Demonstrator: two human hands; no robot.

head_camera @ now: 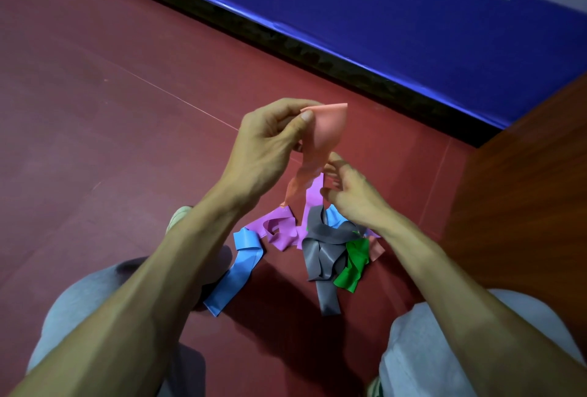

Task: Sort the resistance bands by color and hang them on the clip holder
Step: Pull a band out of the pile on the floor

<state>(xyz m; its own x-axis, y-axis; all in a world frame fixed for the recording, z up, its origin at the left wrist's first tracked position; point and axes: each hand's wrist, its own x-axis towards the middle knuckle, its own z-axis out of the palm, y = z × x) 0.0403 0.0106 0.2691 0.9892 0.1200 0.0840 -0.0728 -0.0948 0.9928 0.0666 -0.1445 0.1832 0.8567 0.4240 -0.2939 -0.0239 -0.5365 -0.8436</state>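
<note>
View from a head-worn camera, looking down past a person's two bare forearms to a dark red floor (111, 110). The left hand (270, 139) is raised, thumb and fingertips pinched together on the top edge of a salmon-pink band (324, 130). The band hangs from that pinch in a twisted strip, probably lifted so it drops free of the others and can be singled out by colour.

The right hand (349, 193) sits lower, just beside the hanging strip, with its fingers curled. A strip of the purple band (279, 228) rises to those fingers, but whether they grip it, the pink one or nothing cannot be told.

Below the hands, the remaining bands lie tangled on the floor: purple, a blue band (235, 279) trailing toward the left knee, a grey band (320, 257), and a green band (352, 269) touching it. Sorting looks barely begun.

The clip holder is not in view (nothing hangs anywhere in the frame). A blue padded wall (413, 15) runs along the far edge.
</note>
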